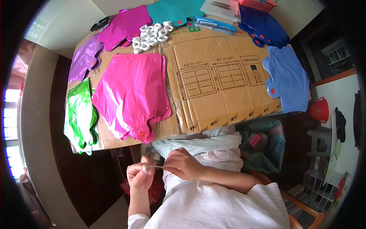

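Observation:
In front of my body, just off the near edge of the cardboard, my left hand (pixel 140 176) pinches one end of a thin, pale strip (pixel 155 166). The fingers of my right hand (pixel 185 164) are closed at its other end, so it spans the short gap between them. What the strip is made of cannot be made out. Nearest to my hands lies a flat, shiny pink foil balloon (pixel 131 91), its rounded tab with a red spot pointing toward me. Left of it is a green foil balloon (pixel 79 116). Behind it sits a heap of small white rings (pixel 151 36).
More flat foil pieces ring the cardboard (pixel 217 108): purple (pixel 84 61), magenta (pixel 124 26), teal (pixel 173 10), dark blue (pixel 263 26) and light blue (pixel 290 80). Blue packets (pixel 216 25) and a red basket (pixel 259 4) are at the back. A green bag (pixel 272 147) stands below, right.

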The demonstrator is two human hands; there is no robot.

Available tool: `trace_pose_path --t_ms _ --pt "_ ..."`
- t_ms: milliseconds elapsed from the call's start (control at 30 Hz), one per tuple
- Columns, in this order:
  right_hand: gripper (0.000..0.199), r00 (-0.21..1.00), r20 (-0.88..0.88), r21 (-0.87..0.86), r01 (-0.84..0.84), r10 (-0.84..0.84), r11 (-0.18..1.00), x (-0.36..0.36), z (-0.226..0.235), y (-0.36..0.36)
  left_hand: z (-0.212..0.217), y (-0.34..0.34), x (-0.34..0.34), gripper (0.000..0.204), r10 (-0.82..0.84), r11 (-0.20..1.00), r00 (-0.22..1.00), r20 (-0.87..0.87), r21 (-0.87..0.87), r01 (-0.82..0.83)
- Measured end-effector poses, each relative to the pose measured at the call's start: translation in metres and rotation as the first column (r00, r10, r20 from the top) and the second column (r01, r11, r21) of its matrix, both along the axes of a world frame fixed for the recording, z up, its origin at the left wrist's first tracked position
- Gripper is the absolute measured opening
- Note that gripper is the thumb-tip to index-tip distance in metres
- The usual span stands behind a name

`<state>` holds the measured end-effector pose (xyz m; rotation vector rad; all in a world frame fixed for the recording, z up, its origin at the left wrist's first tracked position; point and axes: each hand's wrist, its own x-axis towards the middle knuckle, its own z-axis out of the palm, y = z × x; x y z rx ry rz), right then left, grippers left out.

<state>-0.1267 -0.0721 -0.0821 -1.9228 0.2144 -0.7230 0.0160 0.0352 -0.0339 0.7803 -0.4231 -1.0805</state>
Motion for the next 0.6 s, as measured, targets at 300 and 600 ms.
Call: trace_pose_path --t_ms 300,600 --pt "0.008 0.999 -0.017 -0.009 0.038 -0.039 0.999 0.005 -0.003 -0.005 0.005 0.003 0.010 0.013 -0.174 0.984 0.971 0.165 0.072 0.164" --pt "0.009 1.000 0.023 -0.029 -0.012 0.013 0.999 0.006 -0.006 -0.003 0.017 0.006 0.017 0.004 -0.502 0.839 0.484 0.717 0.541 0.068"
